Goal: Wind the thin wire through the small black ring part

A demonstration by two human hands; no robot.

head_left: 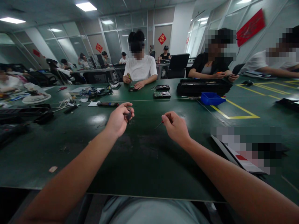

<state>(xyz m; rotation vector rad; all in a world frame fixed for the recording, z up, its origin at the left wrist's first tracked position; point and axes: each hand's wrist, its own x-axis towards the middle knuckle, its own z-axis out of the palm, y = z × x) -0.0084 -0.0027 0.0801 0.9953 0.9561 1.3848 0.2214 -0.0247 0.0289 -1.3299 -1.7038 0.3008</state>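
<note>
Part (pixel 128 115): small, dark and roundish. Finer detail is too small to make out.
Part, position: you hold it pinched at the fingertips of your left hand (pixel 118 119), largely covered by thumb and fingers.
Screwdriver (pixel 161 123): thin, with a reddish handle and a slim metal shaft.
Screwdriver, pose: gripped in your right hand (pixel 176 126). The handle is mostly hidden in the fist, and the shaft slants down to the left.
Spacing: the screwdriver tip is free, near the part but not touching it.
</note>
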